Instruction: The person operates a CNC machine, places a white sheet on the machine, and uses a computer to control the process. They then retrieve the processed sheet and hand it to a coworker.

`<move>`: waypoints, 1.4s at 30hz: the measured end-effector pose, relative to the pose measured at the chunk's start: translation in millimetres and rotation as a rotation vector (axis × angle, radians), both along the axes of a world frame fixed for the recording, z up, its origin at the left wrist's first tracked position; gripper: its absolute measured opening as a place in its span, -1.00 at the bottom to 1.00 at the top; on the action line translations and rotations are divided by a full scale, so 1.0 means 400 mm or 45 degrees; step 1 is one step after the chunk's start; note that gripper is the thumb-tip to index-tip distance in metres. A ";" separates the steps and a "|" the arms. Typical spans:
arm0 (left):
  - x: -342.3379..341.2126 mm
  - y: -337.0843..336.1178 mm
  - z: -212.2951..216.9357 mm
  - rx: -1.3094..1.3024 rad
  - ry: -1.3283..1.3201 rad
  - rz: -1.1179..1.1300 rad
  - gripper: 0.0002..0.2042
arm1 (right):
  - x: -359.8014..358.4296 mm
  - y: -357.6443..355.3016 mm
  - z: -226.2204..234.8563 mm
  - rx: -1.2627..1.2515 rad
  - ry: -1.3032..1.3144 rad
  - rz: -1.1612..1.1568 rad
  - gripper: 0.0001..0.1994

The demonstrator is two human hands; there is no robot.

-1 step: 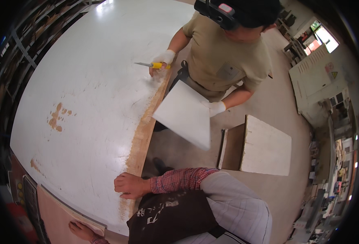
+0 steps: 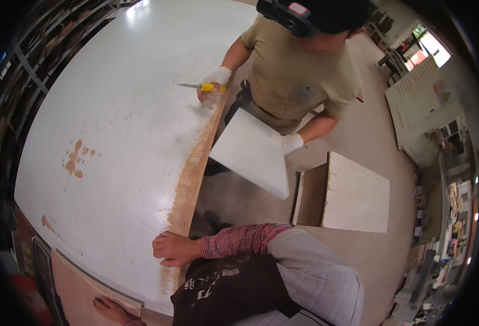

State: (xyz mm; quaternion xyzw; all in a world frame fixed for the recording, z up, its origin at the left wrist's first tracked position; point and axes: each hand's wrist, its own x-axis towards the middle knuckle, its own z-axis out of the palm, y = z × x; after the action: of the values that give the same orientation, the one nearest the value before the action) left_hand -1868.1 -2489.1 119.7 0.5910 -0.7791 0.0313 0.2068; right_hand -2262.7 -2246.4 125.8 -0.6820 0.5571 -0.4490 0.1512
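My right hand (image 2: 173,249) rests on the worn near edge of a large white-topped table (image 2: 114,179). Its fingers are curled down, and I see nothing in them. Lower left, my left hand (image 2: 111,309) lies with fingers stretched on a pinkish-brown board (image 2: 79,288) beside the table. Across from me a co-worker in white gloves holds a yellow-handled tool with a narrow pointed metal blade (image 2: 204,87) over the table edge. The co-worker's other hand carries a white square panel (image 2: 250,152), tilted, off the table's side.
A box-like piece with a pale panel (image 2: 356,193) stands on the floor to the right. A light metal cabinet (image 2: 421,100) is at the far right, by cluttered shelving. Dark racks (image 2: 30,68) line the far left. A dark control panel with yellow buttons (image 2: 29,255) sits lower left.
The co-worker's white panel has shifted slightly right and its tilt differs a little. The yellow-handled tool has moved slightly left. My hands stay almost where they were.
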 end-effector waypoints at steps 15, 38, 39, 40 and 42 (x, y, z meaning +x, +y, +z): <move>-0.039 0.038 0.040 0.147 0.091 0.037 -0.55 | -0.047 0.368 0.051 0.318 -0.608 -0.462 -0.88; -1.200 0.938 0.106 2.078 -0.237 -2.366 -0.57 | -0.190 1.040 -0.128 0.530 -0.616 -1.704 -0.75; -1.227 0.948 0.075 1.947 -0.321 -2.522 -0.57 | -0.154 1.070 -0.130 0.472 -0.650 -1.833 -0.75; -1.255 0.963 0.047 1.844 -0.436 -2.699 -0.57 | -0.118 1.097 -0.160 0.553 -0.593 -1.921 -0.75; -1.295 1.002 0.025 1.811 -0.759 -2.823 -0.56 | -0.042 1.124 -0.216 0.623 -0.628 -2.151 -0.74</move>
State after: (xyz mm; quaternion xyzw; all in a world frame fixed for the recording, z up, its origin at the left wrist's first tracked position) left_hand -2386.2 -2088.2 129.6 -0.3954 -0.7044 -0.4319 -0.4012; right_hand -2279.5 -1796.6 39.4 0.1190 0.9027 -0.4126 0.0272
